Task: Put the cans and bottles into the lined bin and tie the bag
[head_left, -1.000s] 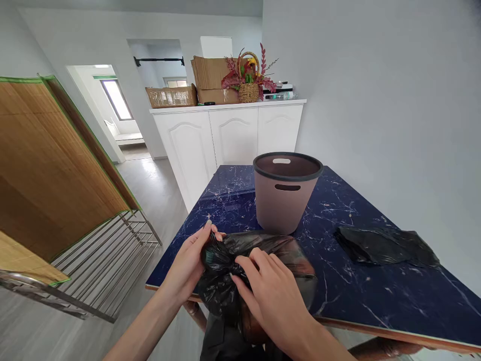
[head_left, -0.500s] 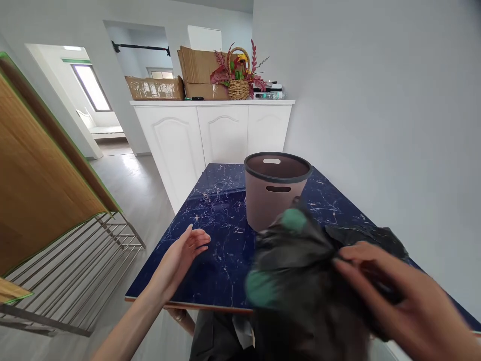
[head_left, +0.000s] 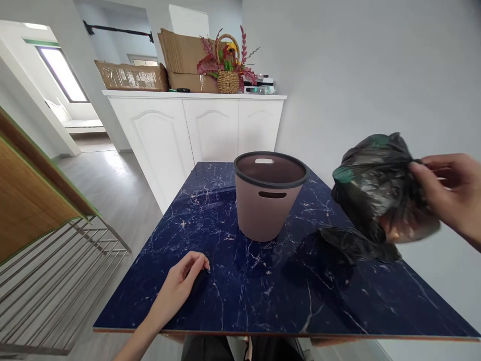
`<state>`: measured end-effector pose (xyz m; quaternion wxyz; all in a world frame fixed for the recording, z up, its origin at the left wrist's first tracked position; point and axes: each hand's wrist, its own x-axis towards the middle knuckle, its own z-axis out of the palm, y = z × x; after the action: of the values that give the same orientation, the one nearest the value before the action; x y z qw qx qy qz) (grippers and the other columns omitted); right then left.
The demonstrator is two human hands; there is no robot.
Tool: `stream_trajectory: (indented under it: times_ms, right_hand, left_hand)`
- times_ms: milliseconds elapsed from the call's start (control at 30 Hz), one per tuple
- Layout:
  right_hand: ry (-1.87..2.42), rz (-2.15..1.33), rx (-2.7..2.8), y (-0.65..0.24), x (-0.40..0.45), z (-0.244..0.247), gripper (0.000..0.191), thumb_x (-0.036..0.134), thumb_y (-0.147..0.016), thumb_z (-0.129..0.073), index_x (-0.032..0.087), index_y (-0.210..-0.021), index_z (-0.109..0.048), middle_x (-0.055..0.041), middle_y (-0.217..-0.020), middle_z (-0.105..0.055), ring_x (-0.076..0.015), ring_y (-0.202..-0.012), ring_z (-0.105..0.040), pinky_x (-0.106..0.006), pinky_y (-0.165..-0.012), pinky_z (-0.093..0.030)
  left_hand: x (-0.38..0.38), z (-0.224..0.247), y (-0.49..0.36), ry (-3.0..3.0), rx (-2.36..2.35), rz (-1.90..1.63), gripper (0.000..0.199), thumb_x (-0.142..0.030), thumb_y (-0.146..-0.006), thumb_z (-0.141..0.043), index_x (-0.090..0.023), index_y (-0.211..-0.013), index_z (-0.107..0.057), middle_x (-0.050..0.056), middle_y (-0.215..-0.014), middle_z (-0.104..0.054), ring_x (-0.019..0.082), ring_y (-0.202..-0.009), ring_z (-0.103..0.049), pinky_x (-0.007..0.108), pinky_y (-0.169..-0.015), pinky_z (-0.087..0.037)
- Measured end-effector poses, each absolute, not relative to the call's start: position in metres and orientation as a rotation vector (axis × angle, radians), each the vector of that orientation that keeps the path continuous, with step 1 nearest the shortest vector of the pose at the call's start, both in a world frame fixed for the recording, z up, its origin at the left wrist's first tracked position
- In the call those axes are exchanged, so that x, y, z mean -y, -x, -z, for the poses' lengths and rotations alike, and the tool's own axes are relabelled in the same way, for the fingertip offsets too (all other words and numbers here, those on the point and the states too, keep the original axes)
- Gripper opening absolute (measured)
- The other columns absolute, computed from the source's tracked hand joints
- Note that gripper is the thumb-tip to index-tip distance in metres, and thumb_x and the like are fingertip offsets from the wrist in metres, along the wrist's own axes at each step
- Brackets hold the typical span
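My right hand (head_left: 451, 188) is closed around the gathered neck of a filled black garbage bag (head_left: 383, 185), held up at the right above the table. Through its thin plastic show green round shapes and something orange-brown, too veiled to name. Below it a flat, crumpled black plastic bag (head_left: 356, 245) lies on the table. Nearest the middle stands an upright pinkish-brown trash can (head_left: 263, 215) with a dark rim and handle slots; no liner shows over its rim. My left hand (head_left: 184, 278) rests on the tabletop left of the can, fingers curled in with nothing in them.
A dark blue marble-patterned table (head_left: 221, 301) spans the foreground. Behind it, a white cabinet (head_left: 214, 125) bears cardboard boxes (head_left: 131, 76) and a flower basket (head_left: 228, 81). A metal rack (head_left: 82, 276) with a wooden board (head_left: 30, 200) stands at the left. The wall (head_left: 356, 75) is on the right.
My right hand has lifted the filled garbage bag up and to the right, away from the table's front edge. My left hand has come down onto the table and its fingers have curled in.
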<state>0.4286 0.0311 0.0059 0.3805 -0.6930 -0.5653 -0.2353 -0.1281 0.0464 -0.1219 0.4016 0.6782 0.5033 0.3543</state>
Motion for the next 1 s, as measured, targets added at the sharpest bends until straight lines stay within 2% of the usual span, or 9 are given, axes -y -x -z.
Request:
stream_trajectory:
  times_ms: [100,233,433,500,600,667,767,900,1000]
  right_hand:
    - [1.822,0.591,1.478,-0.429,-0.08,0.009,0.049,0.054,-0.112,-0.051,0.01,-0.117,-0.074,-0.017,-0.106,-0.079,-0.0218,-0.088,-0.071,-0.034,-0.08,-0.047]
    - [1.994,0.553,1.677,-0.444,-0.13,0.049,0.039,0.043,-0.115,-0.049,0.014,-0.121,-0.074,-0.0154,-0.118,-0.077,-0.0221,-0.096,-0.065,-0.034,-0.078,-0.04]
    - [2.063,0.419,1.817,-0.438,-0.165,0.089,0.033,0.041,-0.114,-0.051,0.019,-0.124,-0.072,-0.0123,-0.122,-0.076,-0.0208,-0.087,-0.061,-0.034,-0.07,-0.031]
    - [2.069,0.382,1.862,-0.431,-0.169,0.093,0.035,0.043,-0.114,-0.049,0.019,-0.124,-0.072,-0.0105,-0.123,-0.076,-0.0191,-0.087,-0.061,-0.033,-0.069,-0.03]
    - [2.067,0.334,1.933,-0.421,-0.167,0.094,0.056,0.056,-0.113,-0.035,0.017,-0.12,-0.074,-0.0087,-0.12,-0.074,-0.0175,-0.09,-0.064,-0.032,-0.069,-0.029]
    - [2.059,0.328,1.956,-0.416,-0.163,0.095,0.065,0.061,-0.112,-0.029,0.016,-0.121,-0.075,-0.0098,-0.12,-0.073,-0.02,-0.095,-0.067,-0.033,-0.07,-0.031]
    - [2.043,0.364,1.948,-0.411,-0.15,0.098,0.059,0.057,-0.112,-0.036,0.014,-0.137,-0.068,-0.0159,-0.128,-0.071,-0.029,-0.11,-0.068,-0.036,-0.076,-0.041]
    - [1.931,0.433,1.952,-0.415,-0.118,0.107,0.06,0.051,-0.113,-0.044,0.008,-0.154,-0.05,-0.0239,-0.143,-0.063,-0.0367,-0.131,-0.063,-0.042,-0.098,-0.051]
    - [1.79,0.432,1.944,-0.419,-0.082,0.122,0.059,0.054,-0.111,-0.044,0.017,-0.157,-0.046,-0.02,-0.15,-0.061,-0.0376,-0.137,-0.061,-0.046,-0.107,-0.053]
  left_hand:
    - [-0.042,0.122,0.125,-1.793,-1.281,-0.824,0.041,-0.059,-0.106,-0.052,-0.024,-0.092,-0.069,0.003,-0.094,-0.071,0.021,-0.089,-0.065,0.029,-0.083,-0.047]
    - [-0.04,0.12,0.122,-1.816,-1.316,-0.811,0.04,-0.056,-0.107,-0.051,-0.024,-0.091,-0.069,0.003,-0.093,-0.073,0.021,-0.087,-0.067,0.028,-0.082,-0.047]
    - [-0.04,0.123,0.121,-1.811,-1.344,-0.805,0.04,-0.056,-0.107,-0.052,-0.024,-0.092,-0.07,0.003,-0.093,-0.074,0.021,-0.086,-0.067,0.028,-0.081,-0.048]
    - [-0.04,0.123,0.121,-1.807,-1.35,-0.802,0.039,-0.056,-0.107,-0.053,-0.024,-0.091,-0.071,0.003,-0.093,-0.074,0.021,-0.086,-0.067,0.028,-0.081,-0.048]
    - [-0.04,0.123,0.12,-1.8,-1.358,-0.799,0.038,-0.056,-0.106,-0.054,-0.025,-0.091,-0.071,0.004,-0.092,-0.074,0.022,-0.086,-0.067,0.028,-0.081,-0.049]
    - [-0.04,0.123,0.12,-1.791,-1.366,-0.798,0.038,-0.056,-0.106,-0.055,-0.025,-0.092,-0.072,0.004,-0.092,-0.074,0.022,-0.085,-0.068,0.029,-0.08,-0.049]
    - [-0.04,0.122,0.121,-1.783,-1.364,-0.802,0.037,-0.056,-0.106,-0.055,-0.026,-0.092,-0.072,0.005,-0.092,-0.075,0.023,-0.084,-0.068,0.029,-0.079,-0.05]
    - [-0.04,0.122,0.121,-1.782,-1.354,-0.815,0.036,-0.055,-0.105,-0.056,-0.026,-0.093,-0.073,0.005,-0.092,-0.075,0.023,-0.084,-0.069,0.029,-0.078,-0.05]
    - [-0.039,0.121,0.121,-1.769,-1.369,-0.811,0.038,-0.058,-0.105,-0.056,-0.026,-0.092,-0.073,0.005,-0.091,-0.075,0.023,-0.082,-0.069,0.028,-0.077,-0.05]
